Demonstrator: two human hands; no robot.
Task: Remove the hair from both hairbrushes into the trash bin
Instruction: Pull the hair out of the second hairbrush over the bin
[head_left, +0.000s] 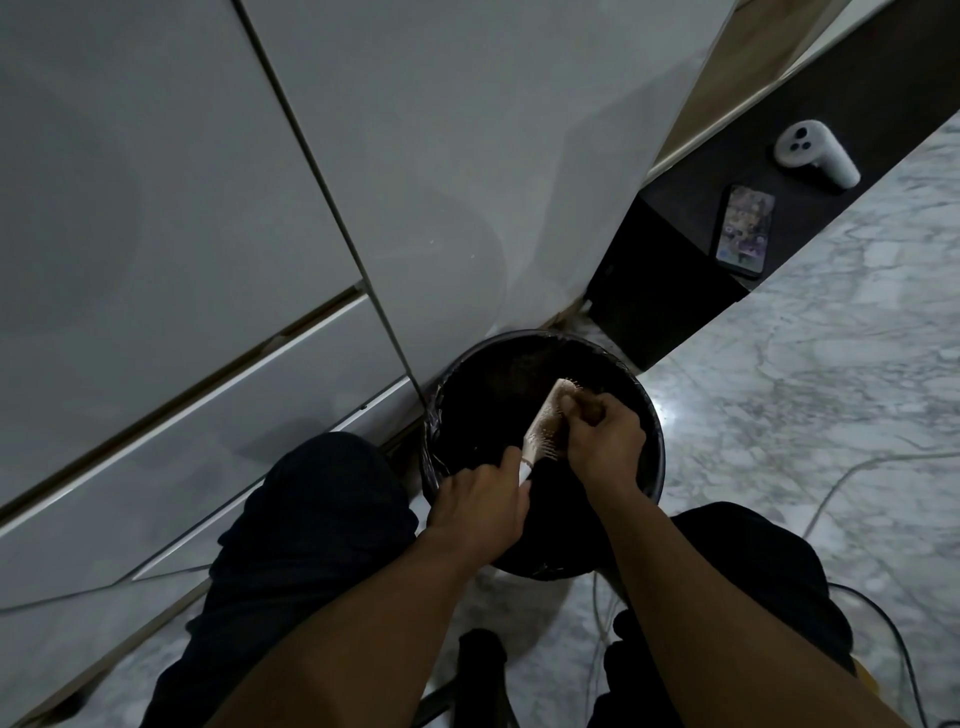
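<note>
A pale hairbrush with light bristles is held over the round black trash bin, its head pointing away from me. My left hand grips the brush's white handle. My right hand is closed over the bristle side, fingers pinched into the bristles; I cannot make out hair in them. The bin's inside is dark and lined with a black bag. Only this one brush is in view.
White cabinet doors and drawers rise to the left and behind the bin. A dark ledge at the right carries a phone and a white controller. Cables trail across the marble floor. My knees flank the bin.
</note>
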